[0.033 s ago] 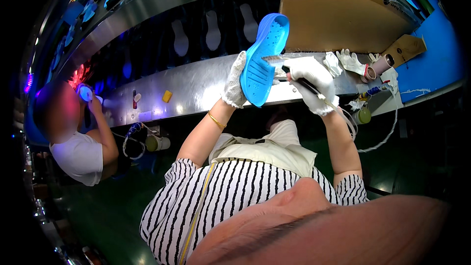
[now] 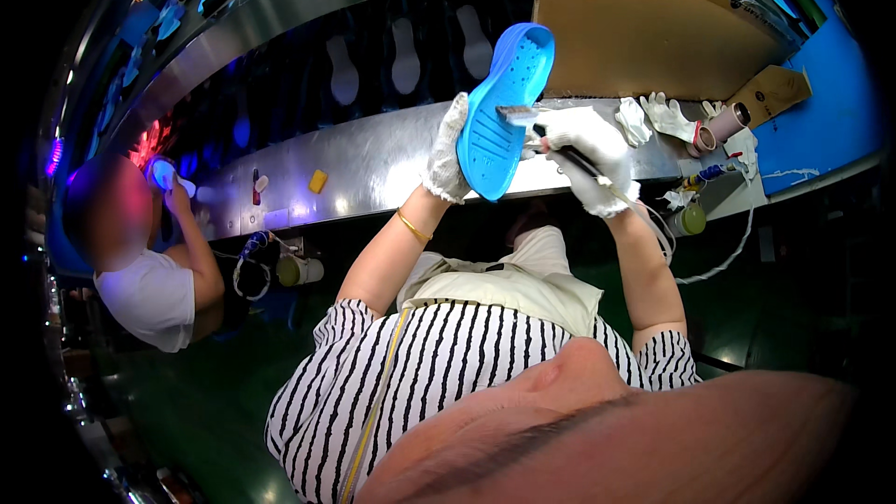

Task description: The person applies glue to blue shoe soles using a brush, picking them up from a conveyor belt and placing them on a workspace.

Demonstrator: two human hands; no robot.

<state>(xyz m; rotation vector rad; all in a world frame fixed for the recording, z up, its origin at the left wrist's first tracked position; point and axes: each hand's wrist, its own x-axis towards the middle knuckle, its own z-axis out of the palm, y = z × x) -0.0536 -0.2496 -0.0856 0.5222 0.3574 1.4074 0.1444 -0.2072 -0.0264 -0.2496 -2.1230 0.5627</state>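
Note:
A bright blue shoe sole [image 2: 489, 151], ridged and dotted with small holes, is held up at a tilt over the bench edge. My left hand [image 2: 446, 157], in a white knit glove, grips the sole's left side near its lower end. In my gloved right hand [image 2: 594, 163] is a brush [image 2: 519, 116] with a dark handle, its fingers closed round it. The bristles lie over the middle of the sole's inner face; whether they press on it I cannot tell. From the handle's rear runs a pale hose [image 2: 667, 233].
Behind the metal bench [image 2: 355, 163], dark racks carry several grey sole shapes [image 2: 405, 56]. A cardboard box [image 2: 644, 28] stands at the back right, near spare white gloves [image 2: 666, 118] and a tube roll [image 2: 735, 118]. At left, a co-worker [image 2: 154, 289] holds a pale shoe part. A yellow block [image 2: 318, 182] lies on the bench.
My right hand has shifted slightly left with the brush. The sole's upper end has moved a little to the right.

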